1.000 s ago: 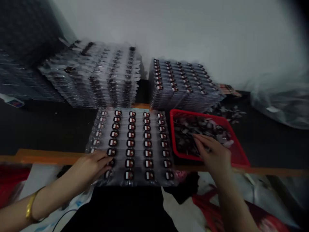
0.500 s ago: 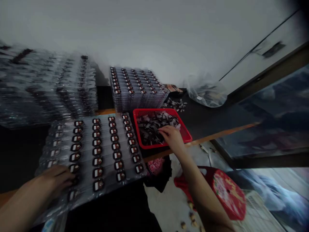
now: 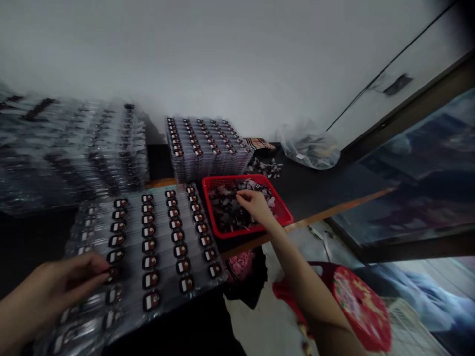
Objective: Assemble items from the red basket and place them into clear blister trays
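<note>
My left hand (image 3: 76, 279) is over the near left part of a clear plastic tray (image 3: 129, 267), thumb and forefinger closed on a small dark piece (image 3: 113, 274) at one of its pockets. Rows of small black-rimmed pieces with brown and white faces fill several columns of the tray. At the right, my right hand (image 3: 256, 205) is over a red plastic basket (image 3: 286, 217) heaped with small black and grey strips (image 3: 232, 212). Its thumb and fingertips are pinched together; whatever they hold is too small to make out.
Tall stacks of clear trays (image 3: 74, 153) stand at the back left, with a smaller filled stack (image 3: 208, 153) behind the basket. Loose strips (image 3: 269, 168), a checked cloth (image 3: 260, 144) and a clear plastic bag (image 3: 309, 148) lie farther right. A red stool (image 3: 361, 301) stands below the table edge.
My right hand has moved slightly left and up over the basket. My left hand has moved a little left, its fingertips now pinched on a piece. The whole view has shifted slightly.
</note>
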`<state>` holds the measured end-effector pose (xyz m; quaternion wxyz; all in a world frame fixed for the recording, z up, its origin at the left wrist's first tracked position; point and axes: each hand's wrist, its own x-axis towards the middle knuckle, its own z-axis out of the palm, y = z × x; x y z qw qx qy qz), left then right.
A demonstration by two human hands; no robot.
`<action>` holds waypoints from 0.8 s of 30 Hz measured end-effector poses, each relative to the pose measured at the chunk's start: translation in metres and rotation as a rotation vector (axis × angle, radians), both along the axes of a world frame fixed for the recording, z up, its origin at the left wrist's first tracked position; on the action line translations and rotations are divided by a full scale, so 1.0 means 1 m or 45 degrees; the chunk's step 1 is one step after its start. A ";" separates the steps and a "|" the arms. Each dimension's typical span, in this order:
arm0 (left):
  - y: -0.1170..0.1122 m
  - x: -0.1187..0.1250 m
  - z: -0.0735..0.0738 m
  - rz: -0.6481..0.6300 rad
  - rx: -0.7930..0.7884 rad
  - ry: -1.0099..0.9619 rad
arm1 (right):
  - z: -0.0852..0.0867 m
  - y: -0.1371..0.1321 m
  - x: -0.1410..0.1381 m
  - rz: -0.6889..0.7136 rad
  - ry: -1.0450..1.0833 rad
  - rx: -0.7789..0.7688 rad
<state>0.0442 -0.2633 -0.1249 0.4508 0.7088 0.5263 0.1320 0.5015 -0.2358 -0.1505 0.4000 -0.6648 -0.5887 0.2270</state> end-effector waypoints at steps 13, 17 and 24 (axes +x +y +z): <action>0.035 0.079 0.035 0.232 -0.562 -0.715 | 0.055 0.011 -0.109 0.423 1.153 -0.200; 0.038 0.091 0.051 0.275 -0.622 -0.817 | 0.062 0.012 -0.154 0.597 1.043 -0.278; 0.037 0.086 0.063 0.296 -0.656 -0.916 | 0.058 0.013 -0.180 0.675 0.851 -0.261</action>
